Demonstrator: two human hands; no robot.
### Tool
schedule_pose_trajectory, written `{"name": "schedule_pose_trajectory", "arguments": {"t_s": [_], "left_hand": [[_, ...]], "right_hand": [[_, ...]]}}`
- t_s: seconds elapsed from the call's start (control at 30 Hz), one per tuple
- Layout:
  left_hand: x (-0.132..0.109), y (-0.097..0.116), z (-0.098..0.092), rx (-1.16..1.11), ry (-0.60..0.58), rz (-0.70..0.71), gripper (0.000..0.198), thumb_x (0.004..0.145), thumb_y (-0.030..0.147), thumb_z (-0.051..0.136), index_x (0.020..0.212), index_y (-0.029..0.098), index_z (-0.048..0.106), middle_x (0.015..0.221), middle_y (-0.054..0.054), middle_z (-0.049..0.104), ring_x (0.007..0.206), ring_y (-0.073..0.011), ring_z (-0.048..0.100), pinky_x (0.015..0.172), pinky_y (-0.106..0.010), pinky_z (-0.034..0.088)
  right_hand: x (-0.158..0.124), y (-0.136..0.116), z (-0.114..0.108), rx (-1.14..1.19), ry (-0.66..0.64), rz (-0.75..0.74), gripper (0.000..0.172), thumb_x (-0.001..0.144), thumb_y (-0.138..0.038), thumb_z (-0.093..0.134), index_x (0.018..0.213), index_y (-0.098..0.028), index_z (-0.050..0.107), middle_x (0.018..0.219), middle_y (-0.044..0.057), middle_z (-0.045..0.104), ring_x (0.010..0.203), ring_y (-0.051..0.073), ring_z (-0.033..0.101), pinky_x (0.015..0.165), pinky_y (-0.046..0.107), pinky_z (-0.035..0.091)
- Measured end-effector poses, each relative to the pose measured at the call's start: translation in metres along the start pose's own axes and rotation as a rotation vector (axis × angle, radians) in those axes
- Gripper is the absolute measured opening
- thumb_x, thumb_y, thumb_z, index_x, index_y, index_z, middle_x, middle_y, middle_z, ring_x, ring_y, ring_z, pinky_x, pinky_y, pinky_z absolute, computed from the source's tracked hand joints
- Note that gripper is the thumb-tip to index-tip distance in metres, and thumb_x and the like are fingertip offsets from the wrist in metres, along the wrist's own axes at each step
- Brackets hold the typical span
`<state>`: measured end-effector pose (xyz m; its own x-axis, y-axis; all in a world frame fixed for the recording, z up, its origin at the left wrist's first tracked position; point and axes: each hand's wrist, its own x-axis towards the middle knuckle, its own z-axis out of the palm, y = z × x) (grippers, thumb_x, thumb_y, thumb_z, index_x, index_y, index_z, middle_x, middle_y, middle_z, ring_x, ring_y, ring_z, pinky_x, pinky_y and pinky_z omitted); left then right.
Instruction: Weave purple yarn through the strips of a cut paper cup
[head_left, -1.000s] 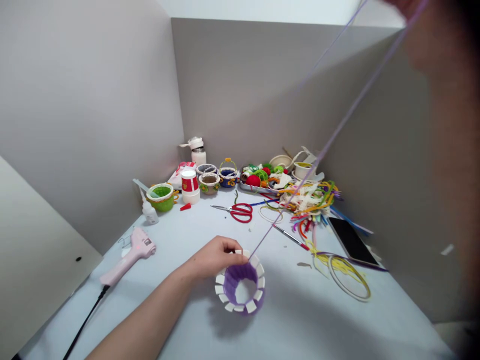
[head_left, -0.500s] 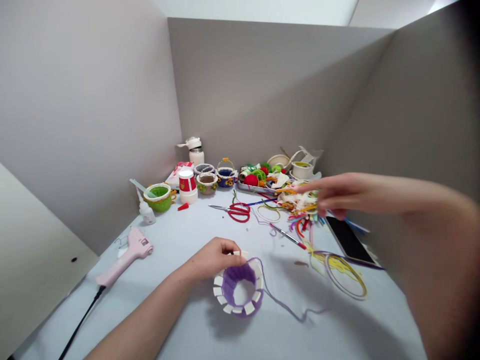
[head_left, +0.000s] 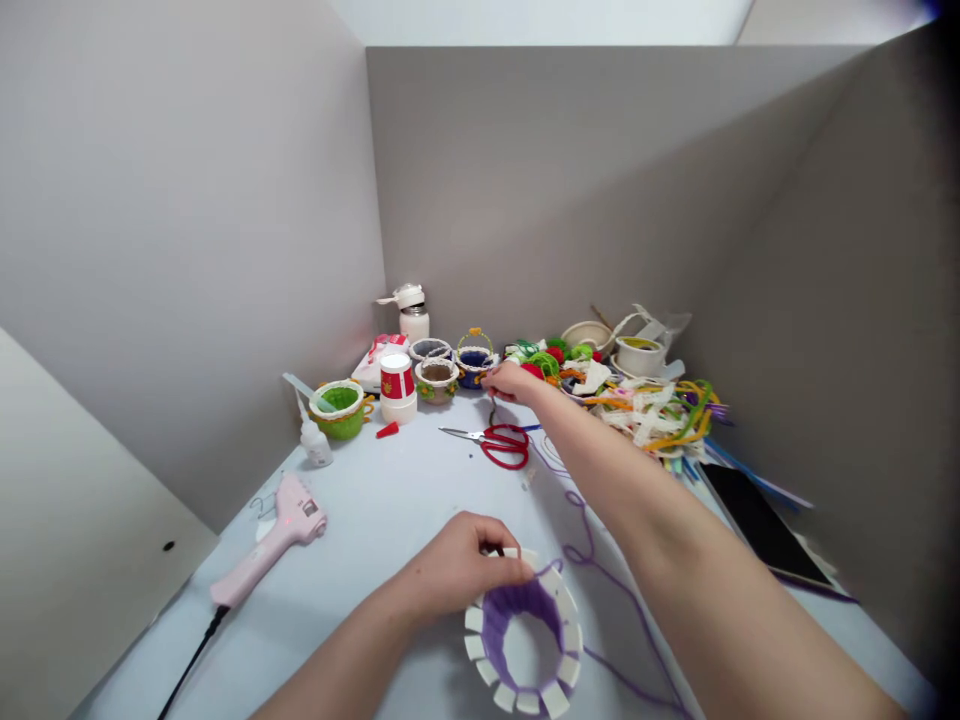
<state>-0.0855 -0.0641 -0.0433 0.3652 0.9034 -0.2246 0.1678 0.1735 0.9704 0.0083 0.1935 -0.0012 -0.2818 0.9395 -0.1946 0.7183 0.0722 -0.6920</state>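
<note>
My left hand pinches the upper rim of a white slotted cup wound inside with purple yarn, near the bottom middle. Purple yarn trails from the cup over the table on its right. My right hand is stretched to the back, its fingers closed beside a small blue basket. A dark thin strand hangs below those fingers; what exactly they grip is too small to tell. Red-handled scissors lie just below my right hand, their blades pointing left.
A pink glue gun lies at left, its cord running forward. Behind it stand a glue bottle, a green basket and a red-and-white cup. Yarn and strips heap at back right, near a black phone.
My right hand has moved left and back, from over the strip pile to beside the blue basket, and its fingers have closed. My left hand still holds the cup. The view has shifted.
</note>
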Motion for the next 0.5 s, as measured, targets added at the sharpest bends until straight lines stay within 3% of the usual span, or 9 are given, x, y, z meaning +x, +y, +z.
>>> {"name": "schedule_pose_trajectory", "arguments": {"t_s": [0.07, 0.13, 0.2, 0.27, 0.37, 0.5], "left_hand": [[0.001, -0.002, -0.001, -0.022, 0.012, -0.019, 0.024, 0.064, 0.034, 0.069, 0.067, 0.011, 0.063, 0.064, 0.001, 0.053, 0.062, -0.0094, 0.044, 0.057, -0.022, 0.033], [0.003, -0.004, -0.003, -0.04, 0.017, -0.031, 0.024, 0.063, 0.034, 0.07, 0.068, 0.011, 0.064, 0.064, 0.002, 0.053, 0.062, -0.0094, 0.044, 0.057, -0.021, 0.033], [0.004, -0.005, -0.004, -0.05, 0.021, -0.036, 0.024, 0.062, 0.034, 0.071, 0.069, 0.011, 0.065, 0.064, 0.002, 0.054, 0.062, -0.0095, 0.045, 0.057, -0.021, 0.033], [0.004, -0.006, -0.004, -0.055, 0.026, -0.043, 0.025, 0.061, 0.034, 0.071, 0.069, 0.011, 0.065, 0.063, 0.002, 0.054, 0.061, -0.0094, 0.045, 0.056, -0.021, 0.033], [0.004, -0.004, -0.005, -0.053, 0.025, -0.054, 0.024, 0.062, 0.033, 0.071, 0.068, 0.011, 0.065, 0.062, 0.002, 0.053, 0.06, -0.0093, 0.045, 0.056, -0.021, 0.033], [0.002, -0.001, -0.004, -0.072, 0.016, -0.064, 0.025, 0.063, 0.034, 0.07, 0.069, 0.01, 0.065, 0.062, 0.001, 0.054, 0.06, -0.0098, 0.046, 0.056, -0.021, 0.033]], "right_hand": [[0.011, -0.015, -0.015, 0.064, 0.017, -0.015, 0.029, 0.091, -0.031, 0.053, 0.116, -0.015, 0.056, 0.114, 0.008, 0.059, 0.095, 0.018, 0.06, 0.08, 0.038, 0.053], [0.021, -0.036, -0.039, 0.136, 0.076, -0.071, 0.026, 0.092, -0.032, 0.053, 0.108, -0.013, 0.058, 0.098, 0.006, 0.062, 0.077, 0.013, 0.061, 0.066, 0.029, 0.053], [0.027, -0.06, -0.066, 0.208, 0.167, -0.149, 0.021, 0.095, -0.027, 0.047, 0.096, -0.011, 0.059, 0.075, 0.004, 0.062, 0.049, 0.005, 0.048, 0.046, 0.019, 0.041], [0.028, -0.085, -0.095, 0.266, 0.258, -0.233, 0.018, 0.095, -0.025, 0.046, 0.091, -0.013, 0.058, 0.061, -0.002, 0.056, 0.038, 0.003, 0.033, 0.038, 0.017, 0.028], [0.012, -0.116, -0.135, 0.329, 0.364, -0.347, 0.014, 0.094, -0.023, 0.047, 0.09, -0.013, 0.056, 0.054, -0.005, 0.051, 0.037, 0.002, 0.027, 0.038, 0.017, 0.02], [-0.037, -0.145, -0.175, 0.389, 0.466, -0.471, 0.022, 0.096, -0.031, 0.043, 0.103, -0.013, 0.053, 0.055, -0.008, 0.047, 0.039, 0.001, 0.024, 0.042, 0.015, 0.017]]}}
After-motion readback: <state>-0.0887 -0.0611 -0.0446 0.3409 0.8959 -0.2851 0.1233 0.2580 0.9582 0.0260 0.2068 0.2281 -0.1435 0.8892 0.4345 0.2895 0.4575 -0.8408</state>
